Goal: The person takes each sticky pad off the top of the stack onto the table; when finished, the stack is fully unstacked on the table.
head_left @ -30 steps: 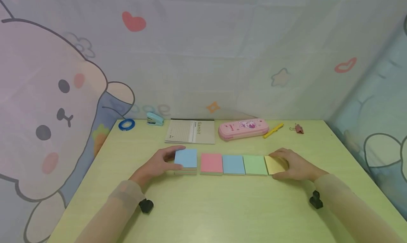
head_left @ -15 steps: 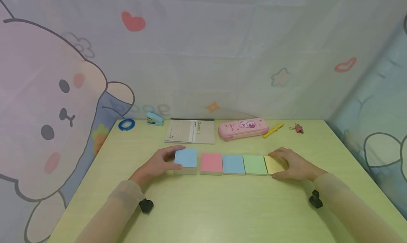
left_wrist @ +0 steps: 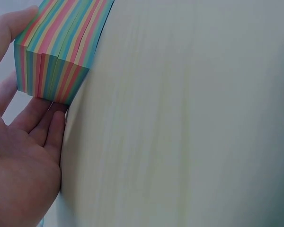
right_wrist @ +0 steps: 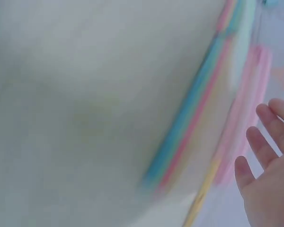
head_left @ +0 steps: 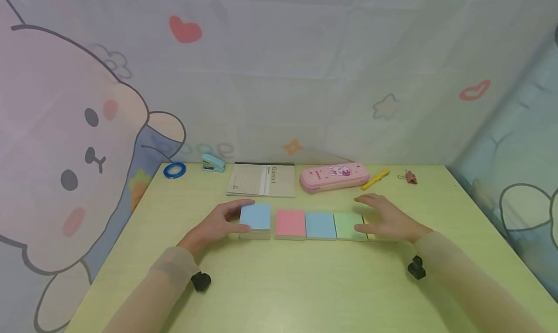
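The thick pad stack [head_left: 255, 220] sits at the row's left end, gripped by the left hand [head_left: 214, 225]. The right hand [head_left: 383, 219] has lifted off the yellow pad, fingers now spread above the green pad [head_left: 348, 226]. Pink pad [head_left: 290, 224] and blue pad [head_left: 320, 225] lie between; a notebook [head_left: 261, 180] and pencil case [head_left: 333, 176] lie behind.

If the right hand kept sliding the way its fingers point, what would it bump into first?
Probably the green pad. The right hand hovers with straight fingers pointing left along the row, already over that pad's right edge. Its height above the pads is unclear, so it might pass over them instead.
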The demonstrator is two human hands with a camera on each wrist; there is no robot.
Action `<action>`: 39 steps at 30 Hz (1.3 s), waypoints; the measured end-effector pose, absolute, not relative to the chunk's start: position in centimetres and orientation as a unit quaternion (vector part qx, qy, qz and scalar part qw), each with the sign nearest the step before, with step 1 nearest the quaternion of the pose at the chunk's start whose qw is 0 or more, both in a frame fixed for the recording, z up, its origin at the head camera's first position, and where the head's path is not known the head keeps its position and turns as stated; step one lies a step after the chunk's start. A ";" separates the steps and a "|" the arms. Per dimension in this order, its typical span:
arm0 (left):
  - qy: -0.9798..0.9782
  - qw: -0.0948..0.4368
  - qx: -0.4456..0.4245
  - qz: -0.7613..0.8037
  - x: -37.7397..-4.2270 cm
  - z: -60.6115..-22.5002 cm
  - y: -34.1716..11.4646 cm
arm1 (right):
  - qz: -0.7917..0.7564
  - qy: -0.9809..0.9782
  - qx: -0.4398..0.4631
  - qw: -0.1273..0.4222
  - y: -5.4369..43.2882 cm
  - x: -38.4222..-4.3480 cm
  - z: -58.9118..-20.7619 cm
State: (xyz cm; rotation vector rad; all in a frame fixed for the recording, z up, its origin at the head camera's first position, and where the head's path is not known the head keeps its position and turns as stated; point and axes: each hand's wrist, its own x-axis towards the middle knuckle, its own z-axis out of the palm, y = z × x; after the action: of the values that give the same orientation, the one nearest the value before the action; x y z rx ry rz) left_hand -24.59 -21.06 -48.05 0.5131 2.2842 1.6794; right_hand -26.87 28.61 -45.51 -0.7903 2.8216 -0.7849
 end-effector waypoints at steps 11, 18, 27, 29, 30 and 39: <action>0.784 0.132 0.181 0.579 -24.7 -48.4 -21.1 | -0.265 0.889 -0.366 0.068 16.9 -26.9 -45.0; 0.788 0.128 0.181 0.574 -24.8 -48.4 -21.0 | -0.232 0.891 -0.382 0.074 12.5 -26.3 -45.3; 0.793 0.121 0.177 0.570 -24.8 -48.5 -21.2 | -0.210 0.910 -0.350 0.073 10.7 -26.6 -46.3; 0.794 0.121 0.177 0.569 -24.7 -48.5 -21.2 | -0.210 0.910 -0.349 0.075 10.7 -26.6 -46.6; 0.795 0.121 0.176 0.568 -24.7 -48.5 -21.2 | -0.211 0.910 -0.348 0.075 10.7 -26.6 -46.6; 0.797 0.116 0.188 0.562 -24.8 -48.4 -21.2 | -0.206 0.915 -0.343 0.059 10.8 -26.9 -46.5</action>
State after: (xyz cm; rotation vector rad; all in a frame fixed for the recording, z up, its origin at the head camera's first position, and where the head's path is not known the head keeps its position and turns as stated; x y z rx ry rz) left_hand -24.82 -21.18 -48.37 0.5493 2.3351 1.6467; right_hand -26.86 10.77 -46.48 -1.0393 2.7692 -0.6223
